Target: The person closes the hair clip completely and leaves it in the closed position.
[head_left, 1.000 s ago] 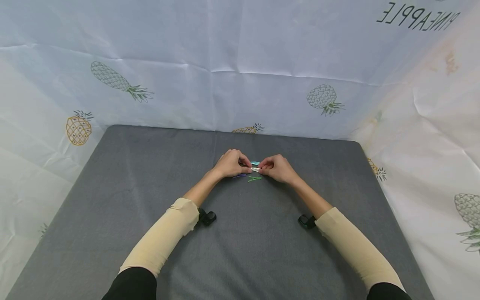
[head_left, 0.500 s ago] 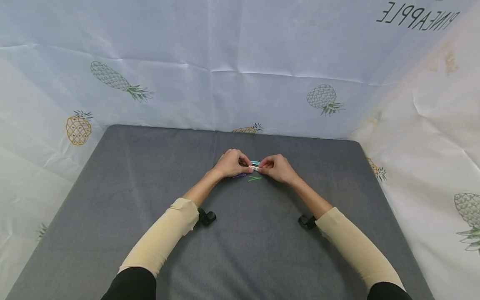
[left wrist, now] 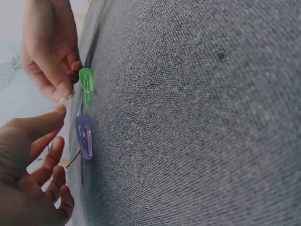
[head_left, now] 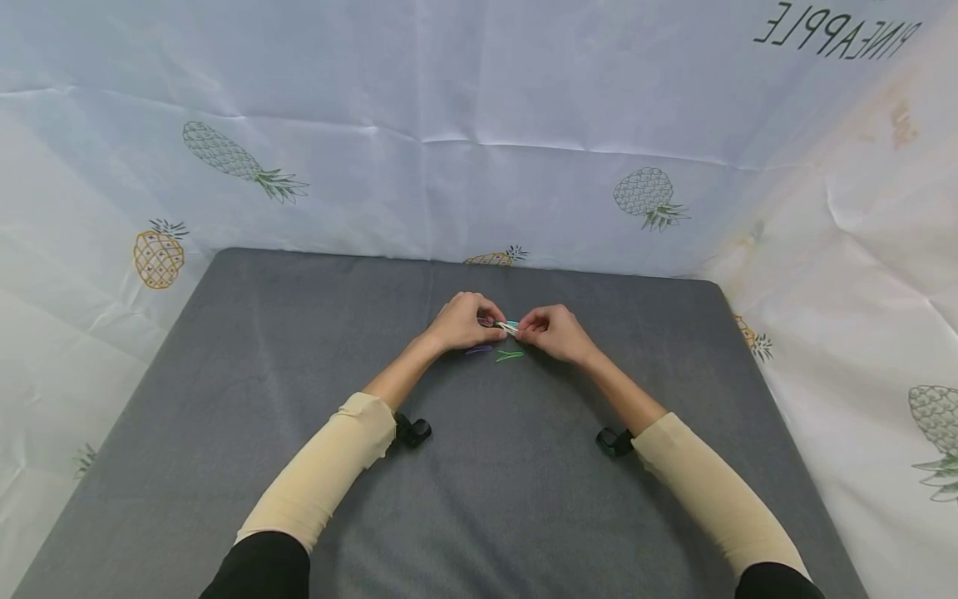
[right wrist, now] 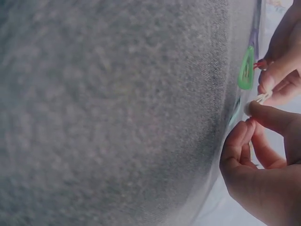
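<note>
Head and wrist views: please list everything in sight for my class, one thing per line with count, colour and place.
White clip: one, white, between both hands
Green clip: one, green, on the table
Purple clip: one, purple, left of the green clip in the head view
Teal clip: one, teal, just beyond the white clip
Red piece: one, red, beside the left hand, mostly hidden
Table: one, grey, below everything
Pineapple-print backdrop: count unclear, whitish, behind and beside the table
Wrist devices: two, black, one per wrist
Sleeves: two, cream then black, on the arms
Hands: two, bare, left and right, fingers pinching the white clip
</note>
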The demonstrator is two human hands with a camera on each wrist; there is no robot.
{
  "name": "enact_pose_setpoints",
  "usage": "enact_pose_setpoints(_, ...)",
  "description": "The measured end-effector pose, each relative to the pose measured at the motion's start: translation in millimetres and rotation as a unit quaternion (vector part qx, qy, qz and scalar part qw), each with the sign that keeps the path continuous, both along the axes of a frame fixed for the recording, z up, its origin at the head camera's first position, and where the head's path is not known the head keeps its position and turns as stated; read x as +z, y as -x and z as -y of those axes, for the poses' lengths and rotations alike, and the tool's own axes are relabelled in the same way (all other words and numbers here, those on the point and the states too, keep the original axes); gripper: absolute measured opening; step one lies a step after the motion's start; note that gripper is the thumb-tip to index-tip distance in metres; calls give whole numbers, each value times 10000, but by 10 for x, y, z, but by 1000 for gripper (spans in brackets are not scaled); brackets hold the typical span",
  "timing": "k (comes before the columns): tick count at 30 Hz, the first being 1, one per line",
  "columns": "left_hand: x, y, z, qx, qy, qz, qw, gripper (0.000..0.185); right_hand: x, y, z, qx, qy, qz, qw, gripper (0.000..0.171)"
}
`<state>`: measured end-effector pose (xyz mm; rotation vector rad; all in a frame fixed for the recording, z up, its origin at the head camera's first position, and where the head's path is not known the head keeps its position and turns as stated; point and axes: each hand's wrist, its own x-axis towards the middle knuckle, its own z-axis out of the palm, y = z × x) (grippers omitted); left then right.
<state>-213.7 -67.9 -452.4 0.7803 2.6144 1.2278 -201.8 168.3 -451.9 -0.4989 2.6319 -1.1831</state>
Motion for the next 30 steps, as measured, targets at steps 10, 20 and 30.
enact_pose_setpoints(10, -25, 11, -1, -1, -123, 17, 9999, 20, 36, 7, -8, -145, 52, -58, 9999, 13)
enact_pose_setpoints(20, -2, -18, -14, 166, -387, 78, 9991, 19, 67, -13, 13, -248, 198, -212, 9993, 14)
enact_pose_setpoints(30, 41, -26, -33, 347, -559, 70, 9978, 13, 90, -18, 26, -286, 568, -238, 9977, 15)
